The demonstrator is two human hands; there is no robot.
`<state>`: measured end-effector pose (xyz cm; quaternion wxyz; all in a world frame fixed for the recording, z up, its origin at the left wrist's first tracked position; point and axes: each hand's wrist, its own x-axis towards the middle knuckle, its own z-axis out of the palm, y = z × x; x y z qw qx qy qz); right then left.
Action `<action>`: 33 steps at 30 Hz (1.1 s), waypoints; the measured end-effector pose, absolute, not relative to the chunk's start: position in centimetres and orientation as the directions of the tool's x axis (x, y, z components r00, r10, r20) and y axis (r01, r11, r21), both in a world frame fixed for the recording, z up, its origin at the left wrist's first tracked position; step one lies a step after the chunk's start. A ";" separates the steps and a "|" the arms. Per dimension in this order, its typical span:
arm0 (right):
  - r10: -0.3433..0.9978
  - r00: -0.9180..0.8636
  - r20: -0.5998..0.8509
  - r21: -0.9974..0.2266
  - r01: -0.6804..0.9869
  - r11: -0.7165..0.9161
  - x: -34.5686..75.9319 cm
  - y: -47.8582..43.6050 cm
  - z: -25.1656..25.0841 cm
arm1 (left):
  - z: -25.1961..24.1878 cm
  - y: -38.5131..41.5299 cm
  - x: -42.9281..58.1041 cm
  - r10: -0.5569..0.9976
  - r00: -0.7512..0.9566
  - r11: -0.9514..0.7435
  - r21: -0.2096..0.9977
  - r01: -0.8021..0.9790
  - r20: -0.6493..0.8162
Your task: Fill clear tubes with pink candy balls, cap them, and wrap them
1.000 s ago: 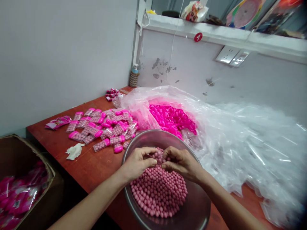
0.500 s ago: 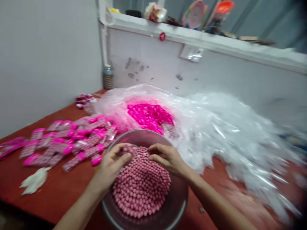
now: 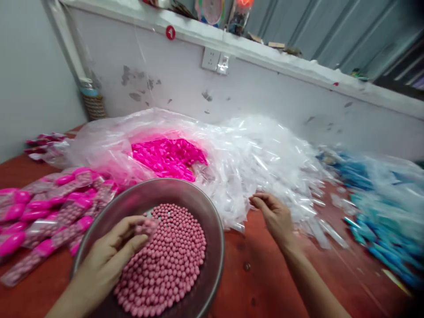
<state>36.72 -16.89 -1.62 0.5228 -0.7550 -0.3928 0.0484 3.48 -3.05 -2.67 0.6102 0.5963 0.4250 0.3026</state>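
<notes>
head | left hand (image 3: pixel 109 256) in the steel bowl (image 3: pixel 185 194) on the pink beads (image 3: pixel 165 260), fingertips pinched on a small pink piece (image 3: pixel 145 227) aimed right, long axis blurred | right hand (image 3: pixel 273 214) half-curled at clear sleeves (image 3: pixel 265 154), I can't read its grip

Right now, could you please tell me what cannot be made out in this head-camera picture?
- What the left hand pinches over the small pink balls in the round steel bowl: head view, blurred and covered by the hand itself.
- Whether the right hand grips any of the clear plastic sleeves: head view, its curled fingers hide it.
- The blue items at right: head view, too blurred to identify.
- The shelf objects: head view, cut off by the top edge.
</notes>
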 end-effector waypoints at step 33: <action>0.945 -0.057 0.322 -0.403 0.895 0.192 32.9 0.7 0.6 | -1.4 -3.0 3.4 0.848 0.454 0.414 0.876 -0.249 -0.272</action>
